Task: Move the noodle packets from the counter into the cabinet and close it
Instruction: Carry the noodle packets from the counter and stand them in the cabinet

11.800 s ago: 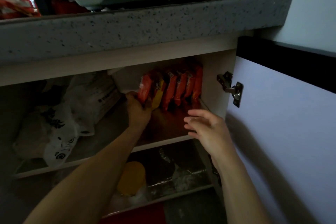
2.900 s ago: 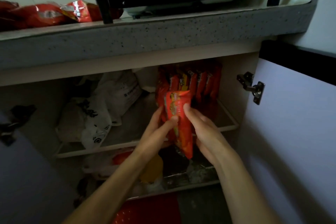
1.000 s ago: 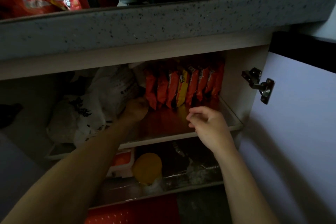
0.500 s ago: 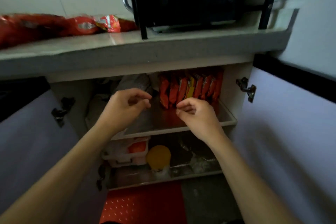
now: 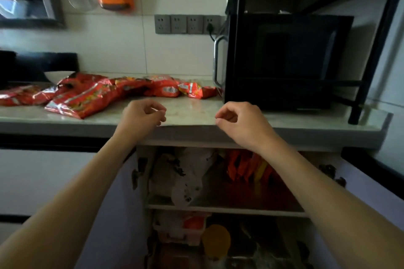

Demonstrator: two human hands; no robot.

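Left hand (image 5: 142,113), right hand (image 5: 238,120) empty, fingers loosely curled; crinkled foil noodle packets (image 5: 91,96) on glossy stone counter (image 5: 192,111).

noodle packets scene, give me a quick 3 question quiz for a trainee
1. True or false: the left hand holds a noodle packet.
2. Where do the noodle packets on the counter lie relative to the microwave? A) to its left B) on top of it C) to its right
3. Fill in: the cabinet below the counter is ____.

Key: 1 false, both it and the right hand are empty, fingers loosely curled; 2 A; 3 open, with packets in the cabinet standing on its upper shelf.
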